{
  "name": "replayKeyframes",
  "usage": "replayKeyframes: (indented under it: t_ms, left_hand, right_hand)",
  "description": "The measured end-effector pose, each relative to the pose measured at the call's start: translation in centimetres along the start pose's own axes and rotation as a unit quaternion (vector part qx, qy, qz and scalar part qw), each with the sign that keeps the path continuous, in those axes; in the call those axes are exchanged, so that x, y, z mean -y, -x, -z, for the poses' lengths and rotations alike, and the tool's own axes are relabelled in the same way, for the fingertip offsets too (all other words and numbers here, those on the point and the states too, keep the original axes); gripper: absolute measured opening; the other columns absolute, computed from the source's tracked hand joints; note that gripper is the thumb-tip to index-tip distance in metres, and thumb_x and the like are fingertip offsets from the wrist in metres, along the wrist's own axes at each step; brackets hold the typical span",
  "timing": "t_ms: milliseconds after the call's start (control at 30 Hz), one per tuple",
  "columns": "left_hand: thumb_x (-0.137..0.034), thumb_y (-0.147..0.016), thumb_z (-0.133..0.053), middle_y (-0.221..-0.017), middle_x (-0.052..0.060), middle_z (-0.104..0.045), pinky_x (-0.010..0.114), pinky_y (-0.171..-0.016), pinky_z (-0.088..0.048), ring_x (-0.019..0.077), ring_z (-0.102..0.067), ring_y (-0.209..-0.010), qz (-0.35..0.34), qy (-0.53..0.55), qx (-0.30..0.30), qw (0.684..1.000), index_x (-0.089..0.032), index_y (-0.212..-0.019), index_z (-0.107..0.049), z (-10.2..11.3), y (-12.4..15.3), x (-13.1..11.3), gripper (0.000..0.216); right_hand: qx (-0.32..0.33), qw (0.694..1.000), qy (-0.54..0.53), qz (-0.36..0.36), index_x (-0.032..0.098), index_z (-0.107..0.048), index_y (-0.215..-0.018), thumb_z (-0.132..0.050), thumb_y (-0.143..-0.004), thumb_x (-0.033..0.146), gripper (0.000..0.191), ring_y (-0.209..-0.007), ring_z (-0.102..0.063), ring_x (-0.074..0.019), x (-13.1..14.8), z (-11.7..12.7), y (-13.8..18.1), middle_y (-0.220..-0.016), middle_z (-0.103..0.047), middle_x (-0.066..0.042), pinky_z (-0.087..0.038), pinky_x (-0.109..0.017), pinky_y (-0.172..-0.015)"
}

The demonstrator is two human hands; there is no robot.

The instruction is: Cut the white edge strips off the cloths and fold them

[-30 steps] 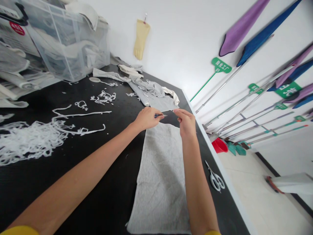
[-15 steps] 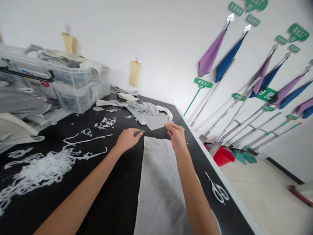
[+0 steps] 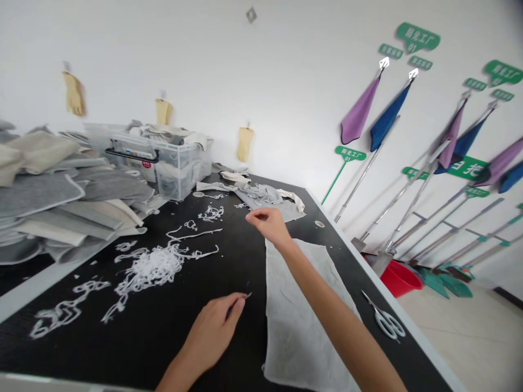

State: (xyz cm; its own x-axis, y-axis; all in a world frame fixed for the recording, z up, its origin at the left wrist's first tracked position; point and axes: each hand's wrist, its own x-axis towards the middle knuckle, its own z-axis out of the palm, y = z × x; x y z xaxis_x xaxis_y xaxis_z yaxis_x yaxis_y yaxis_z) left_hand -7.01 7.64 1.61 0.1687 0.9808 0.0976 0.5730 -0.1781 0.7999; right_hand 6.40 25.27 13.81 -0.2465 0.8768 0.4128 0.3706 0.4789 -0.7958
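Note:
A grey rectangular cloth lies flat on the black table. My left hand rests on the table to the left of the cloth, fingers closed on a small pointed metal tool whose tip sticks out. My right hand hovers beyond the cloth's far left corner, fingers pinched together; whatever it pinches is too small to make out. White-handled scissors lie to the right of the cloth near the table edge.
A heap of white trimmed strips lies left of centre. Folded grey and beige cloths are stacked far left, beside clear plastic bins. Crumpled grey cloths lie at the far end. Mops lean on the wall; a red bucket stands below.
My left hand has drawn back toward me with the tool, away from the cloth's far edge. My right hand has lifted off that edge and moved left, still pinched. The view has swung left.

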Motion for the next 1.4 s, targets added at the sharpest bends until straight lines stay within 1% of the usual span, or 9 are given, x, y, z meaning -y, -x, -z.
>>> replayKeyframes:
  t_ms: [133,267,433,700,867,967,1100,1333,1400]
  left_hand:
    - [-0.044,-0.098,-0.036,-0.117,-0.003,-0.07,0.031,-0.098,-0.049,0.0179,-0.066,-0.106,-0.023,-0.039,-0.015,0.999,-0.034,-0.119,-0.064,-0.6,4.1,1.7,0.037]
    - [-0.04,-0.098,-0.039,-0.114,-0.001,-0.071,0.026,-0.092,-0.053,0.0162,-0.068,-0.102,-0.084,-0.056,-0.034,0.994,-0.032,-0.121,-0.063,-0.4,5.1,2.6,0.034]
    - [-0.034,-0.097,-0.042,-0.11,0.003,-0.071,0.027,-0.086,-0.056,0.0177,-0.07,-0.096,-0.106,-0.078,-0.028,0.991,-0.028,-0.121,-0.064,-0.2,5.0,2.6,0.033]
    - [-0.034,-0.095,-0.045,-0.105,0.003,-0.073,0.028,-0.079,-0.058,0.0184,-0.071,-0.089,-0.122,-0.096,-0.026,0.988,-0.028,-0.12,-0.066,-0.5,5.0,2.9,0.033]
    - [-0.034,-0.096,-0.044,-0.107,0.004,-0.072,0.026,-0.081,-0.057,0.0183,-0.071,-0.091,-0.12,-0.085,-0.028,0.989,-0.027,-0.121,-0.066,-0.2,5.0,2.7,0.034]
    - [-0.034,-0.097,-0.043,-0.108,0.006,-0.072,0.027,-0.08,-0.057,0.0193,-0.07,-0.093,-0.118,-0.086,-0.022,0.989,-0.025,-0.121,-0.065,-0.1,5.0,2.6,0.034]
    - [-0.034,-0.097,-0.041,-0.111,0.006,-0.071,0.028,-0.082,-0.057,0.0199,-0.07,-0.097,-0.11,-0.081,-0.008,0.991,-0.026,-0.123,-0.064,0.1,5.1,2.4,0.036]
    - [-0.037,-0.098,-0.039,-0.112,0.003,-0.071,0.03,-0.084,-0.056,0.0187,-0.069,-0.096,-0.099,-0.066,0.004,0.993,-0.029,-0.124,-0.062,0.1,5.2,2.5,0.036]
    - [-0.037,-0.098,-0.039,-0.111,0.003,-0.07,0.029,-0.084,-0.056,0.0181,-0.069,-0.095,-0.101,-0.059,0.004,0.993,-0.029,-0.125,-0.062,0.0,5.1,2.6,0.036]
  right_hand:
    - [0.12,0.992,0.032,0.027,0.018,-0.076,-0.074,-0.067,-0.075,0.024,0.011,-0.067,-0.065,-0.015,0.7,-6.8,1.3,-0.071,-0.073,-0.002,-0.048,-0.025,-0.065]
    - [0.198,0.978,0.024,0.061,0.018,-0.076,-0.077,-0.068,-0.076,0.022,0.009,-0.066,-0.065,-0.0135,0.2,-13.3,1.6,-0.07,-0.073,-0.002,-0.048,-0.022,-0.066]
    - [0.246,0.964,0.03,0.099,0.017,-0.076,-0.08,-0.069,-0.076,0.016,0.008,-0.07,-0.068,-0.0133,0.0,-17.9,0.9,-0.075,-0.075,-0.003,-0.049,-0.021,-0.069]
    - [0.327,0.909,0.145,0.213,0.018,-0.077,-0.088,-0.048,-0.072,-0.007,0.041,-0.074,-0.067,-0.0128,0.9,-18.6,-0.4,-0.08,-0.076,-0.001,-0.045,-0.02,-0.072]
    - [0.334,0.879,0.188,0.282,0.017,-0.074,-0.081,-0.068,-0.082,0.022,0.008,-0.089,-0.065,-0.0179,0.9,-18.7,-1.0,-0.092,-0.074,-0.005,-0.043,-0.025,-0.081]
    - [0.324,0.86,0.234,0.319,0.016,-0.071,-0.074,-0.068,-0.083,0.027,0.015,-0.091,-0.062,-0.0197,0.9,-18.8,-1.1,-0.091,-0.07,-0.007,-0.041,-0.028,-0.083]
    - [0.355,0.855,0.197,0.324,0.014,-0.072,-0.085,-0.056,-0.084,0.005,0.018,-0.087,-0.063,-0.0163,0.9,-18.9,-1.1,-0.094,-0.071,-0.008,-0.042,-0.025,-0.081]
    - [0.406,0.871,0.103,0.258,0.013,-0.074,-0.096,-0.047,-0.075,-0.011,0.042,-0.096,-0.068,-0.0143,1.4,-17.1,-1.6,-0.096,-0.076,-0.006,-0.044,-0.019,-0.081]
    - [0.392,0.875,0.115,0.26,0.014,-0.075,-0.092,-0.055,-0.079,-0.003,0.029,-0.094,-0.068,-0.0155,1.7,-16.6,-1.7,-0.094,-0.076,-0.006,-0.044,-0.021,-0.079]
